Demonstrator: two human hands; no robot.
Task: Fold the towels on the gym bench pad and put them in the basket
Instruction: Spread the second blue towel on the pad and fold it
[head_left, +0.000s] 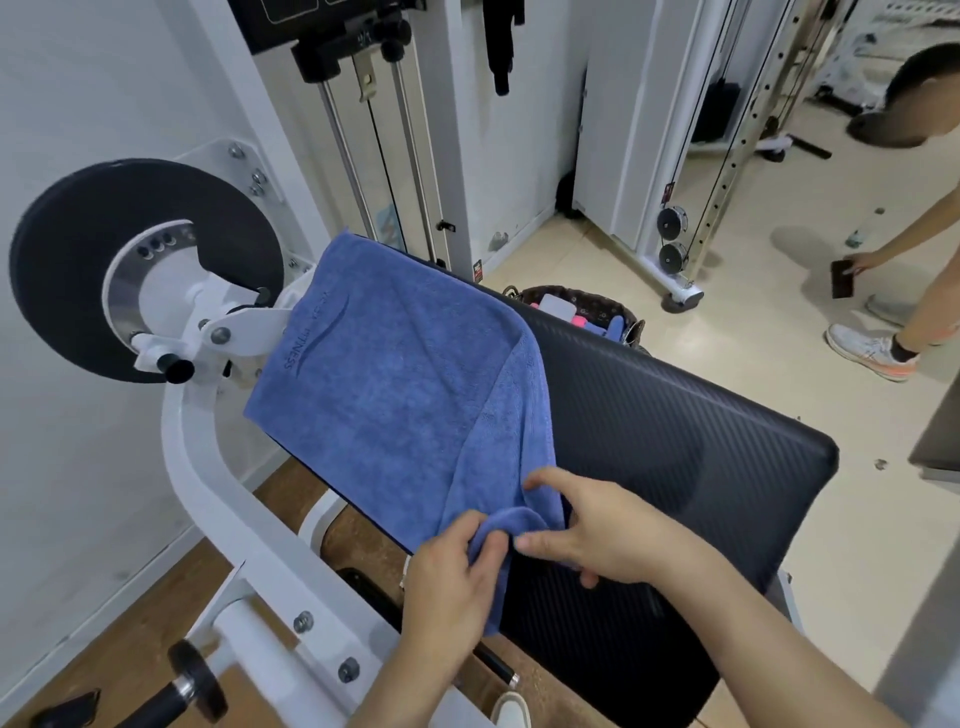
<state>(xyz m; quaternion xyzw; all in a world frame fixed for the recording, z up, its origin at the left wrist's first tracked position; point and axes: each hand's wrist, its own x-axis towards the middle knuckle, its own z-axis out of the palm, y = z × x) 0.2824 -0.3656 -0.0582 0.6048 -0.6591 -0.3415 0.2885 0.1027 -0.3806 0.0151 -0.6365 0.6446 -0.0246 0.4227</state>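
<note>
A blue towel (395, 384) with a stitched logo lies spread over the left half of the black gym bench pad (675, 447), its right edge folded over toward the near corner. My left hand (452, 577) grips the bunched near corner of the towel. My right hand (592, 525) pinches the same corner from the right, thumb on top. Beyond the far edge of the pad stands a dark patterned basket (613, 312) holding folded white, pink and blue cloths.
A white machine frame (208, 467) with a black weight disc (67, 270) flanks the pad on the left. A cable machine (675, 208) stands behind. Another person's legs and hand with a phone (841, 278) are at the right on the tiled floor.
</note>
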